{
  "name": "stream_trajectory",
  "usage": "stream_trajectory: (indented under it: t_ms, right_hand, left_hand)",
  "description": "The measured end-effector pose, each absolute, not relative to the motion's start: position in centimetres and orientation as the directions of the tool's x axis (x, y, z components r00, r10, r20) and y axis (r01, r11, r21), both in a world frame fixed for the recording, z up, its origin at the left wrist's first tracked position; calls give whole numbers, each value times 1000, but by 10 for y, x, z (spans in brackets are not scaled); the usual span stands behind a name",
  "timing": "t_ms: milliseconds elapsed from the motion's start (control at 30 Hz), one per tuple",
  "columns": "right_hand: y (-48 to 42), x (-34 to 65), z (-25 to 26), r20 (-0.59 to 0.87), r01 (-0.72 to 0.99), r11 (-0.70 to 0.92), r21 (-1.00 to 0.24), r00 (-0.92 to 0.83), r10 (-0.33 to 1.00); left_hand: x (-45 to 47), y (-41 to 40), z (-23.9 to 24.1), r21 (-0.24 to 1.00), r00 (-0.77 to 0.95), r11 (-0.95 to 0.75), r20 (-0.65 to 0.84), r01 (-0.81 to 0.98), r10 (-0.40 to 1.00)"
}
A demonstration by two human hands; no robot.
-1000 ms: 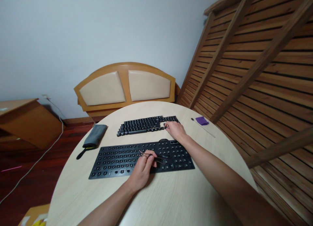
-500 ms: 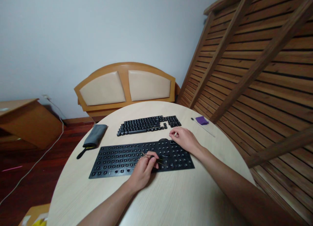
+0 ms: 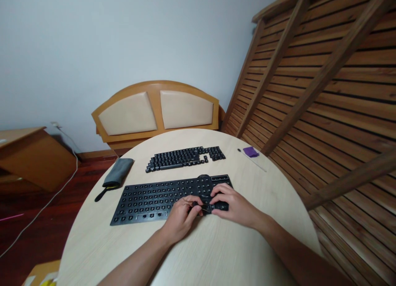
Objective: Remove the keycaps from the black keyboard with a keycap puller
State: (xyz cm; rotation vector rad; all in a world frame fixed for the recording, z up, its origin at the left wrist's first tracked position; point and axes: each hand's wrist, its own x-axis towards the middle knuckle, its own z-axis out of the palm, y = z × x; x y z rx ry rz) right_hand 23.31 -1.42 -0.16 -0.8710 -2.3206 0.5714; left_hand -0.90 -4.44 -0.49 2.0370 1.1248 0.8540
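A black keyboard base (image 3: 148,197) with its keycaps off lies on the round pale wooden table (image 3: 216,253). The loose black keycaps (image 3: 182,158) sit in rows just behind it. My left hand (image 3: 181,218) rests at the base's front edge, closed on a thin wire tool (image 3: 200,206) whose tip points right. My right hand (image 3: 233,203) is over the right lower part of the base, fingers curled and pinched on a small black keycap (image 3: 221,205) set against the board. The fingertips of both hands nearly meet.
A grey pouch (image 3: 119,172) with a black strap lies left of the keycaps. A purple piece (image 3: 250,152) and a thin stick (image 3: 255,163) lie at the far right of the table. A padded headboard (image 3: 154,110) stands behind, a slatted wooden frame (image 3: 324,92) at right, a wooden desk (image 3: 27,154) at left.
My right hand left the keycap rows, drew back pinching something small, and came down on the right part of the keyboard base beside my left hand. The left hand shifted slightly.
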Motion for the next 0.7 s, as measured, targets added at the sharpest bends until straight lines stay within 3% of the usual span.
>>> stream_trajectory:
  t_ms: [267, 700]
  right_hand:
    - [-17, 231, -5, 395, 427, 692, -582, -596, 699]
    - [-15, 232, -12, 382, 377, 674, -635, -605, 698]
  left_hand:
    - [-2, -48, 1, 729, 452, -464, 236, 503, 860]
    - [-4, -44, -7, 828, 460, -414, 219, 378, 860]
